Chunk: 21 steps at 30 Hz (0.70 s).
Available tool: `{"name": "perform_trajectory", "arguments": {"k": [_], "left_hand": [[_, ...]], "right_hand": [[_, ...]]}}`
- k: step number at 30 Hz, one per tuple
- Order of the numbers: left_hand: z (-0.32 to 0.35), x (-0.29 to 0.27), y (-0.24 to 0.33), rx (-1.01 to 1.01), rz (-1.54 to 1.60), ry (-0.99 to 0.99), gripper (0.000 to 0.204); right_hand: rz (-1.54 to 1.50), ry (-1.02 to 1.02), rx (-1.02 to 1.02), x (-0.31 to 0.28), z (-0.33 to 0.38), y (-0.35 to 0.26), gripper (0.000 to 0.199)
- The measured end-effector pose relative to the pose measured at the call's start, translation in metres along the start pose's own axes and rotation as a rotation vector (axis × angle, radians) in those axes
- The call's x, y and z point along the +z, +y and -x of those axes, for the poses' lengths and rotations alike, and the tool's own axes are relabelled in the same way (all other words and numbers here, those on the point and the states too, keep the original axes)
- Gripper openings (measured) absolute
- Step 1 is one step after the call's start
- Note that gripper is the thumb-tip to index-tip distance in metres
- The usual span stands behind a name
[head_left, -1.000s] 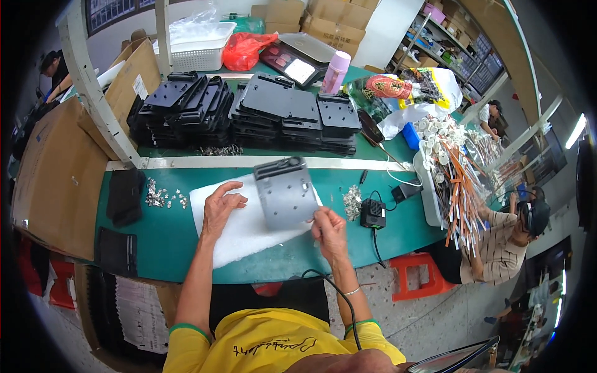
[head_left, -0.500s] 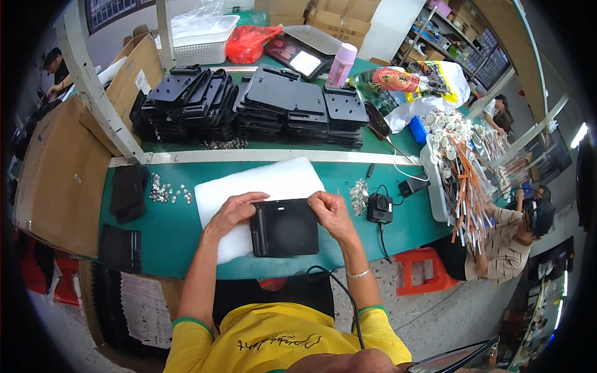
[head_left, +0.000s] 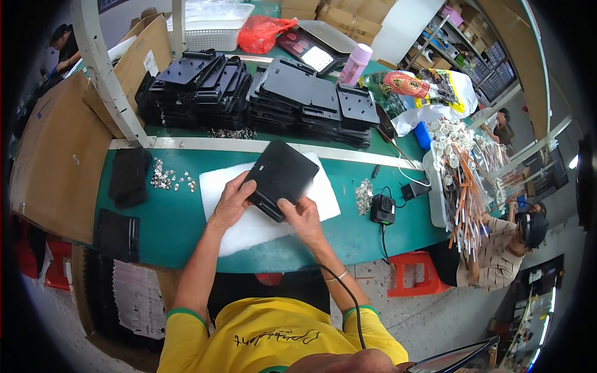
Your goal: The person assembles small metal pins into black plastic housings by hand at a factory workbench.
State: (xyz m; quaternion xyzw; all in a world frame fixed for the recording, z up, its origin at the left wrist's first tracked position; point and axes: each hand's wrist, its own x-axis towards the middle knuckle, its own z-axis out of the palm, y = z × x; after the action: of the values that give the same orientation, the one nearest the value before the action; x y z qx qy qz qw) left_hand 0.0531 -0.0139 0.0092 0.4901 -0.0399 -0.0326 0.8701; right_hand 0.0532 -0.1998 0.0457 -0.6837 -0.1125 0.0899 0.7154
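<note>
Both my hands grip a flat black plastic panel [head_left: 285, 174], raised and tilted over a white foam sheet [head_left: 245, 239]. My left hand [head_left: 233, 199] is closed on its left edge, thumb on top. My right hand [head_left: 303, 219] pinches the near right part, thumb on the face and the other fingers mostly hidden beneath. A ridge runs along the panel's near left edge, and a small light slot shows near its left side. Left of the foam lie small metal parts [head_left: 163, 178]; on its right is another pile of small parts [head_left: 364, 197].
Black panels are stacked at the back [head_left: 298, 93] and left [head_left: 129, 177]. A small black device [head_left: 381, 209] with a cable stands on the right, beside a white bin [head_left: 437, 199] of orange and white strips. A white rail [head_left: 205, 143] crosses the table. A co-worker sits at far right.
The panel has been lifted off the foam and turned askew, moving away from me. My right hand has shifted from its far right corner to its near right part.
</note>
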Motion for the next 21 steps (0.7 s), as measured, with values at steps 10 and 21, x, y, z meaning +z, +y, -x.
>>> {"name": "perform_trajectory", "arguments": {"k": [10,21], "left_hand": [[0.001,0.001,0.002,0.075,0.063,-0.011,0.052],[-0.001,0.010,0.015,-0.007,-0.190,-0.133,0.065]], "right_hand": [[0.098,0.050,-0.164,0.005,0.001,0.009,0.018],[0.132,0.283,-0.232,-0.130,-0.089,-0.086,0.031]]}}
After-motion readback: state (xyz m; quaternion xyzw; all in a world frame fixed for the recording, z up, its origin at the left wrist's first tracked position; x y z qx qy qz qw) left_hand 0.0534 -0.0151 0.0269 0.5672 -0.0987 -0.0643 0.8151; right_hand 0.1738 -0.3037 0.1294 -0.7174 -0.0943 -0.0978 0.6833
